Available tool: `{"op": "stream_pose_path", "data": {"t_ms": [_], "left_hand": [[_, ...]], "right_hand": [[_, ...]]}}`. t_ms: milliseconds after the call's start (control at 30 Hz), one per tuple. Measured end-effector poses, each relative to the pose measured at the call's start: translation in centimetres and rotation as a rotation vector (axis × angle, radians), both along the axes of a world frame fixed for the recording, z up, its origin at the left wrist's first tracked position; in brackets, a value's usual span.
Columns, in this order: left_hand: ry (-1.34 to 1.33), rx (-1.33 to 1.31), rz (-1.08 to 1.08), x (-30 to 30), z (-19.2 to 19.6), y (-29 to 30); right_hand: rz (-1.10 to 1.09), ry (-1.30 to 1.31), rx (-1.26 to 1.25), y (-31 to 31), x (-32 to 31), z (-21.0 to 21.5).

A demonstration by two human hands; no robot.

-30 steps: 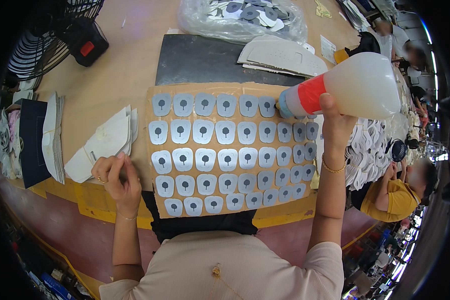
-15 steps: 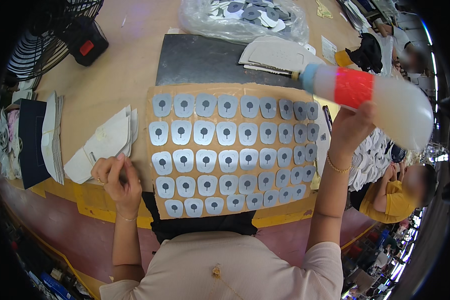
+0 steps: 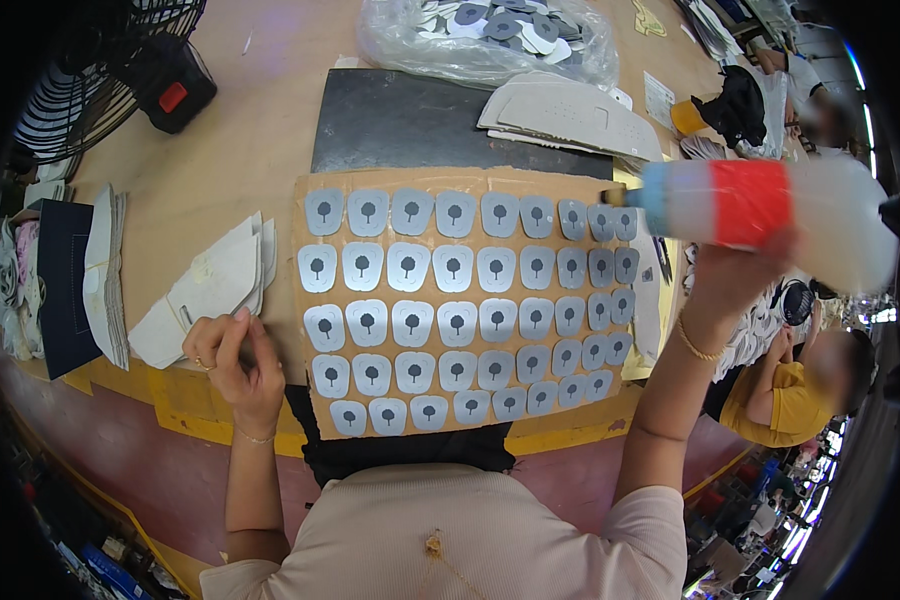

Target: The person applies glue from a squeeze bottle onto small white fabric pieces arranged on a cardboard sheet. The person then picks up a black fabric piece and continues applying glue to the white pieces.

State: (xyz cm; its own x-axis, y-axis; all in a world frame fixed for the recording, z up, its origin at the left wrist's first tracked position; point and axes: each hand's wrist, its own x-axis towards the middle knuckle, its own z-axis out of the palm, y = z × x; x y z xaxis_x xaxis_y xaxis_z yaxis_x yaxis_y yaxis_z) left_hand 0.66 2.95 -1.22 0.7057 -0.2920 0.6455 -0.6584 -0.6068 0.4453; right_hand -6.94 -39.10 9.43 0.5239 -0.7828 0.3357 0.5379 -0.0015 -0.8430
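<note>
A brown cardboard sheet lies on the table with several rows of grey tab-shaped pieces, each with a dark blob in its middle. My right hand holds a translucent squeeze bottle with a red band and blue neck, tipped sideways, its nozzle pointing left over the sheet's upper right corner. My left hand rests at the sheet's lower left edge with its fingers curled around a thin tool, next to a pile of white cut pieces.
A black mat lies behind the sheet, with grey perforated panels and a clear bag of cut pieces beyond. A fan with a black base stands far left. Stacked pieces lie at left. Another person sits at right.
My right hand has swung the bottle from upright over the sheet's top right to lying sideways, nozzle pointing left, and moved it rightward. My left hand has stayed put.
</note>
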Motion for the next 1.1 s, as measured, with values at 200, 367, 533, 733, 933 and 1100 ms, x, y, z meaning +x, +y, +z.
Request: {"op": "stream_pose_path", "data": {"t_ms": [200,367,533,733,933,1100], "left_hand": [[-0.015,0.041,0.008,0.0,0.2,-0.1],[-0.02,0.032,0.02,0.0,0.1,-0.1],[-0.024,0.027,0.015,0.1,0.0,-0.1],[-0.023,0.025,0.008,0.1,0.2,-0.2],[-0.025,0.033,0.016,0.1,0.3,-0.2],[-0.021,0.04,0.009,0.2,0.3,-0.2]], "right_hand": [[-0.072,0.421,-0.579,3.2,3.4,-1.6],[-0.005,0.492,-0.763,4.7,4.2,-1.3],[0.004,0.527,-0.784,4.9,4.1,-1.5],[-0.183,0.439,-0.784,2.7,3.1,-3.3],[0.095,0.239,-0.307,2.2,1.9,-2.3],[0.094,0.181,-0.084,3.9,2.0,-2.8]]}}
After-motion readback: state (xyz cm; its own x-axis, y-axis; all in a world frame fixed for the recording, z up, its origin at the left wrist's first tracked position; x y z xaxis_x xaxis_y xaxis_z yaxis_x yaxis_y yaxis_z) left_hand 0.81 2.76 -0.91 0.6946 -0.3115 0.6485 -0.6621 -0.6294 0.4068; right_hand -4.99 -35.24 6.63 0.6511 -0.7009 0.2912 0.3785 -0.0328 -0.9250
